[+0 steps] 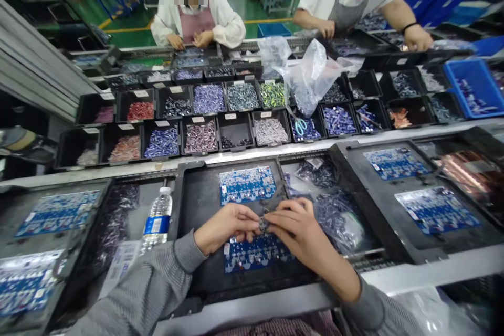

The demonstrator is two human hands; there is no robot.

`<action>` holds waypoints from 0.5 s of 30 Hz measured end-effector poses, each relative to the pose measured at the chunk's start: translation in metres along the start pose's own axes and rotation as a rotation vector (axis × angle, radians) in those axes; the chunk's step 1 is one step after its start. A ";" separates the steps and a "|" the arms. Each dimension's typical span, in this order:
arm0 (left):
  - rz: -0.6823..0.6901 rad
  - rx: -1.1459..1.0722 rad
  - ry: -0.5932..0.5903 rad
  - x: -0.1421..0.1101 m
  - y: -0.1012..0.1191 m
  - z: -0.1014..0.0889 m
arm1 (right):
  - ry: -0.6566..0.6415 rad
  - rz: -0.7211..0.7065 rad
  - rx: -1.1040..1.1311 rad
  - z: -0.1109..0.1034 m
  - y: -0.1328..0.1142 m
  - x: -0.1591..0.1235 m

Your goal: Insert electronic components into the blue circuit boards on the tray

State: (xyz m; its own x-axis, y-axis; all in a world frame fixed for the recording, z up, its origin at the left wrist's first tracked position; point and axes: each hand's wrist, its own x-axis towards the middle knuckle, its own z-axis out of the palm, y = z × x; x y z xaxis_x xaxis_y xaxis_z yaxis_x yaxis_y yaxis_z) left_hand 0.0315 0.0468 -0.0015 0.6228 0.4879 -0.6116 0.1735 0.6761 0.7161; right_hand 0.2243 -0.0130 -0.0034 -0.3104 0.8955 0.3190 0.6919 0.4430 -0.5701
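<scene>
My left hand [224, 227] and my right hand [296, 227] meet over a black tray [197, 205], fingers pinched together on a small dark component [263, 224] held between them. Directly below them lies a blue circuit board [255, 256], partly hidden by my hands. A second blue circuit board [247, 184] lies farther back in the same tray. Both my sleeves are grey.
A water bottle [157, 218] stands left of the tray. Rows of black bins [236, 134] with small parts run behind, one holding scissors [300, 125]. Other trays with blue boards [437, 209] lie left and right. Two people work across the line; plastic bags [311, 76] sit there.
</scene>
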 end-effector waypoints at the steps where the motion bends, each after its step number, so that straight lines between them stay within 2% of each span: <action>1: -0.012 -0.016 -0.020 -0.001 -0.001 0.002 | 0.004 -0.003 0.035 -0.002 -0.004 0.003; 3: 0.011 -0.056 -0.030 0.001 0.003 0.000 | 0.020 -0.021 0.079 -0.004 -0.009 0.009; 5: 0.171 -0.085 0.070 0.005 0.018 -0.014 | 0.061 -0.018 0.083 -0.004 -0.005 0.013; 7: 0.448 -0.027 0.262 0.011 0.047 -0.041 | 0.102 -0.003 0.063 -0.002 0.004 0.016; 9: 0.697 0.244 0.492 0.019 0.085 -0.071 | 0.127 0.012 0.047 -0.001 0.014 0.017; 10: 0.766 0.447 0.603 0.024 0.103 -0.085 | 0.134 0.015 0.044 0.000 0.018 0.018; 12: 0.814 0.813 0.753 0.038 0.132 -0.103 | 0.144 0.002 0.043 0.001 0.025 0.018; 13: 0.780 1.016 0.757 0.046 0.141 -0.107 | 0.146 -0.013 0.042 0.001 0.027 0.018; 15: 0.608 1.380 0.623 0.067 0.149 -0.104 | 0.146 -0.046 0.040 0.002 0.029 0.019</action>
State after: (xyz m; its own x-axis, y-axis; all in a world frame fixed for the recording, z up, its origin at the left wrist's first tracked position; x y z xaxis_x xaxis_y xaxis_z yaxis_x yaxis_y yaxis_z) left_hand 0.0197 0.2373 0.0290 0.5230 0.8496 0.0684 0.7573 -0.5000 0.4202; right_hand 0.2378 0.0169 -0.0155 -0.2409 0.8595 0.4508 0.6519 0.4874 -0.5809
